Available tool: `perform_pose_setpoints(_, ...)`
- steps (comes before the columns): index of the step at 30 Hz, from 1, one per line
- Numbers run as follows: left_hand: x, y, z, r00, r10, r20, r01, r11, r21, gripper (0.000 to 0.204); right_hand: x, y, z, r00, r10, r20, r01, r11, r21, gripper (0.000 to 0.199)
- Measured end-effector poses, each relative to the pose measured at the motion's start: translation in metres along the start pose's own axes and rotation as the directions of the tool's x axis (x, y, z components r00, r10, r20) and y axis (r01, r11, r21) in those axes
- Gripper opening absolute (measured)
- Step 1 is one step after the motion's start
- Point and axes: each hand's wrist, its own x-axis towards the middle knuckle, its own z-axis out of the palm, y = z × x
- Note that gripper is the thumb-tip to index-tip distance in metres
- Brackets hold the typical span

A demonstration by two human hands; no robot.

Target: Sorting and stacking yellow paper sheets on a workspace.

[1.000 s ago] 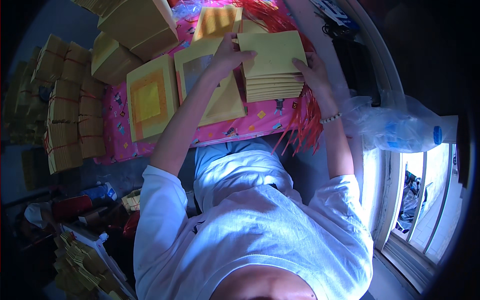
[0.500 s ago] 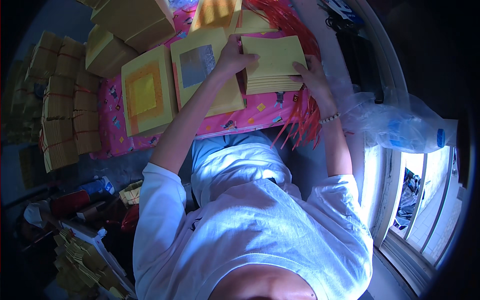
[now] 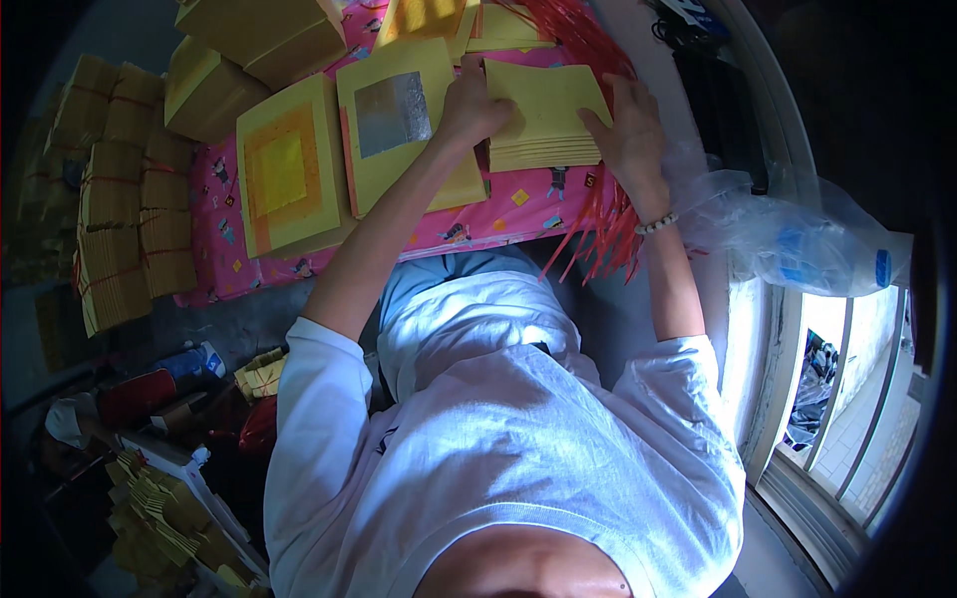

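Observation:
A small stack of folded yellow paper (image 3: 548, 108) lies on the pink patterned cloth (image 3: 518, 204), its layered folds toward me. My left hand (image 3: 477, 110) grips its left edge, thumb on the top sheet. At the right edge, my right hand (image 3: 633, 130) has its fingers stretched away from me and its thumb apart, by the stack's corner. A bundle of red strings (image 3: 603, 224) hangs beside and under that hand. Left of my left hand is a stack of yellow paper with a silver square (image 3: 391, 115). Another stack bears an orange-and-yellow square (image 3: 284, 177).
Tied bundles of brown paper (image 3: 110, 189) are piled at the left. Larger yellow paper stacks (image 3: 264, 45) stand at the far left of the table. A clear plastic bag (image 3: 817, 249) sits near the barred window (image 3: 847, 399) on the right. More paper (image 3: 164, 513) lies low at left.
My right hand has shifted slightly up and away, its fingers now straighter and its thumb at the stack's side. The stack and my left hand appear slightly higher in view.

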Motion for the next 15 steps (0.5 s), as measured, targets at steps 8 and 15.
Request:
perform_pose_setpoints(8,0.000,0.005,0.002,1.000,-0.028,0.006,0.027,0.999,0.036,0.069,-0.002,0.014,0.034,0.959,-0.268,0.089,0.265,0.963,0.040,0.047)
perform_pose_setpoints(15,-0.012,0.011,0.009,0.982,0.130,-0.134,-0.097,0.970,0.224,0.077,-0.005,0.012,0.035,0.968,-0.182,0.173,0.171,0.982,0.076,0.047)
